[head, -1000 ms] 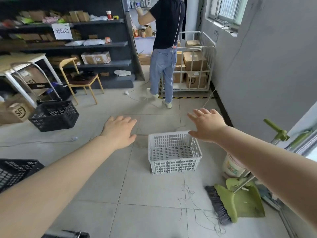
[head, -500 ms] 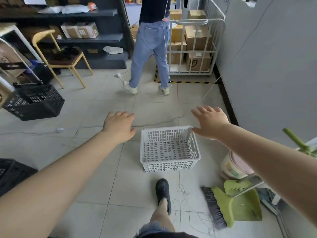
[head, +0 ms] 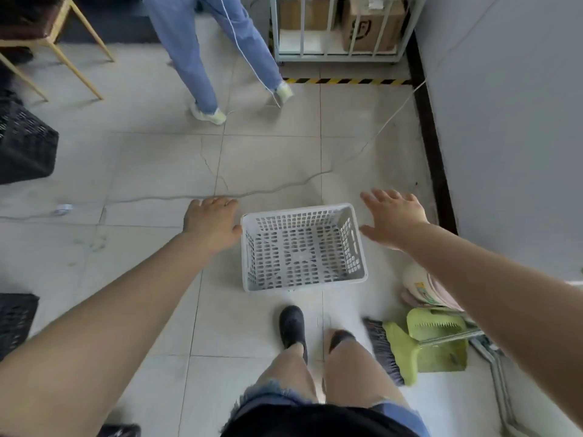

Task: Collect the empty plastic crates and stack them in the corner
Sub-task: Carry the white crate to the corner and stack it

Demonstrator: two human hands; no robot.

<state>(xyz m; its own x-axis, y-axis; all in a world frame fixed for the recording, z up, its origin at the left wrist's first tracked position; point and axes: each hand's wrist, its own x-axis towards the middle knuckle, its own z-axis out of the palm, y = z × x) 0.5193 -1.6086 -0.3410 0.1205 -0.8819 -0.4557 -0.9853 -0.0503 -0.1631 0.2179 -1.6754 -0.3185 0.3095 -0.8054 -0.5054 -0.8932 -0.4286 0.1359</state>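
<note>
An empty white plastic crate (head: 303,247) sits on the tiled floor just in front of my feet. My left hand (head: 211,223) hovers at the crate's left rim, palm down, thumb almost touching the corner. My right hand (head: 391,217) is spread open beside the crate's right rim, a small gap away. Neither hand holds anything. A black crate (head: 25,146) stands at the far left, and part of another black crate (head: 15,320) shows at the lower left edge.
Another person's legs (head: 202,58) stand ahead on the floor. A white cage cart with cardboard boxes (head: 340,29) is at the back right by the grey wall. A green broom and dustpan (head: 422,345) and a bucket (head: 422,288) lie right of my feet. A cable (head: 284,184) crosses the tiles. A chair (head: 47,36) is upper left.
I have stepped closer and tilted the view down. Both hands have dropped toward the white crate's two sides. The other person has taken a step.
</note>
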